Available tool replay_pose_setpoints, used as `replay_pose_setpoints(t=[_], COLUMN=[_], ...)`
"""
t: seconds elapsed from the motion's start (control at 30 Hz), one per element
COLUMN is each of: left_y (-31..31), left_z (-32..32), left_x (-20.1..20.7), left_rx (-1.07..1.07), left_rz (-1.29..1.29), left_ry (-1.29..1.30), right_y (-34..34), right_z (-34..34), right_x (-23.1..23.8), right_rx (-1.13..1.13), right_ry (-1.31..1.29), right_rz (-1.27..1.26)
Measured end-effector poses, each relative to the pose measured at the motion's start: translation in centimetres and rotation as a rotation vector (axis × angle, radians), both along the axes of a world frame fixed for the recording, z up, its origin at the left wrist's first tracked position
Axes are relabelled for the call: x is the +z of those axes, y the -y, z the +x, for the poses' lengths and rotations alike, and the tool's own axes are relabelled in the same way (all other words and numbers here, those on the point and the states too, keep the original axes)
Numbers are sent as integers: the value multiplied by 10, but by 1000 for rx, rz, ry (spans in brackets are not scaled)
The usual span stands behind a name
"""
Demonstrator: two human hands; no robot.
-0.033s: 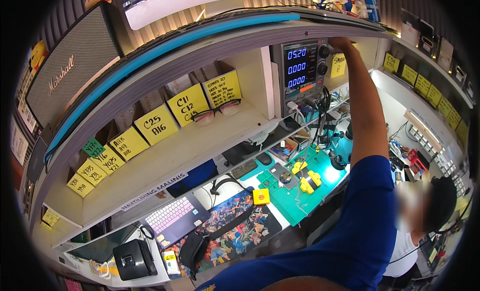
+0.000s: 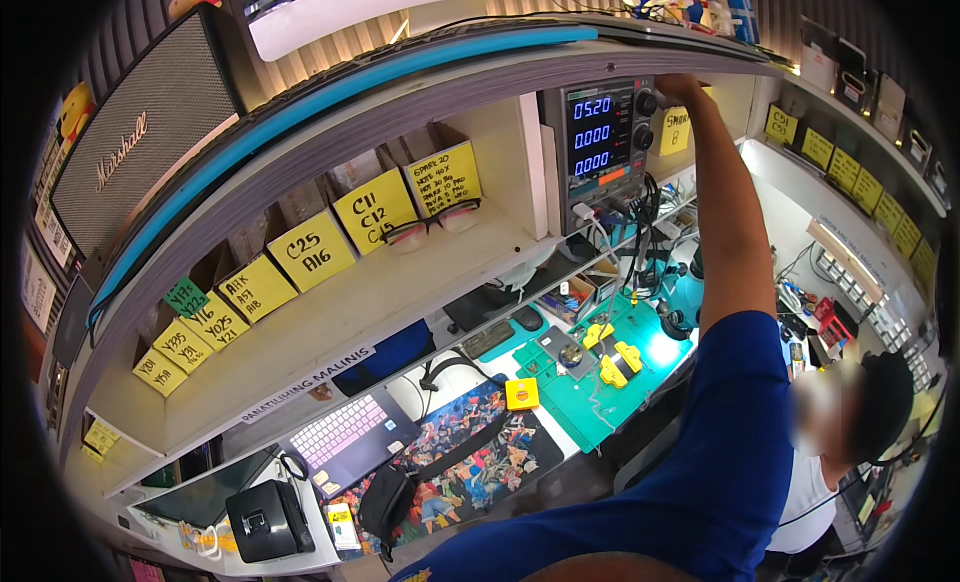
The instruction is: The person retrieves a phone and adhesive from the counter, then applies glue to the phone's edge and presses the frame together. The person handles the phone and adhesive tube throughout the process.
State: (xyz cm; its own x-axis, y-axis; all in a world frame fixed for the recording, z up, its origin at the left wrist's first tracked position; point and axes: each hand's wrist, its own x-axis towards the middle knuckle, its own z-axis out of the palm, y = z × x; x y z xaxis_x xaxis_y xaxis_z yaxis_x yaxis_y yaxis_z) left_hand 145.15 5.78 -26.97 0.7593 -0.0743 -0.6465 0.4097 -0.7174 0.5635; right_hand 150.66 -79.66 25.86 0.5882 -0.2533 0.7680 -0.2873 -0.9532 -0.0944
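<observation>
My right arm, in a blue sleeve, stretches up to the shelf. My right hand (image 2: 682,86) is beside the upper right corner of a bench power supply (image 2: 598,194) with lit blue digits and two black knobs. Its fingers are hidden behind the supply and under the upper board, so what they touch does not show. A box with a yellow label (image 2: 674,132) stands just behind the wrist. Below the arm, a teal microscope (image 2: 684,294) lights a green work mat (image 2: 570,407), where a yellow clamp fixture (image 2: 617,360) lies. My left hand is out of view.
Spectacles (image 2: 432,228) lie on the shelf (image 2: 400,282) before several yellow-labelled boxes. Cables (image 2: 645,222) hang beneath the supply. A laptop (image 2: 350,434), black pouch (image 2: 385,502), yellow box (image 2: 522,393) and black case (image 2: 268,519) occupy the desk. Another person in a black cap (image 2: 885,407) is at the right.
</observation>
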Motion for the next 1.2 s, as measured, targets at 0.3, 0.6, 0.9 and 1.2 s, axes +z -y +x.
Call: replay_pose_setpoints(t=[0.3, 0.6, 0.9, 1.2], left_y=[20, 10, 24, 56], left_z=[31, 47, 84, 75], left_x=[-3, 4, 15, 0], left_rx=[-59, -76, -276, -790], left_rz=[-27, -13, -99, -201], left_ry=[0, -7, 64, -105], right_y=[41, -29, -23, -248], right_z=[27, -35, -36, -233], right_x=[-16, -103, -109, -101], right_rx=[-266, -409, -130, -254], right_ry=[-78, 358, -70, -113], right_rz=[45, 580, 303, 233])
